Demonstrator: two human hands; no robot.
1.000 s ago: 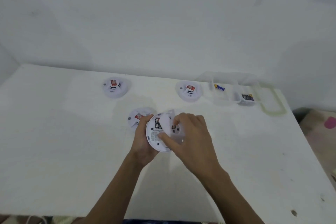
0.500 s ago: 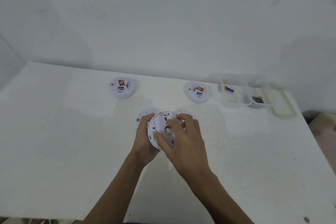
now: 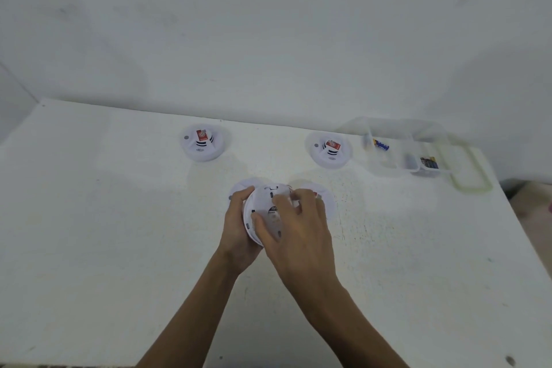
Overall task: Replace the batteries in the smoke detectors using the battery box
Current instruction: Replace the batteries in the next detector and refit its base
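My left hand (image 3: pixel 237 228) cups the tilted smoke detector (image 3: pixel 267 203) over the middle of the tabletop (image 3: pixel 119 248), fingers (image 3: pixel 243 195) curled round its rim. My right hand (image 3: pixel 298 233) grips its back plate from the other side. The label there is too blurred to read. The clear battery box (image 3: pixel 397 169) sits well apart, far right.

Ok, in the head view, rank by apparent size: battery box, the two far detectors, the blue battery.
1. battery box, largest.
2. left far detector and right far detector: they look alike, so not ranked.
3. blue battery, smallest.
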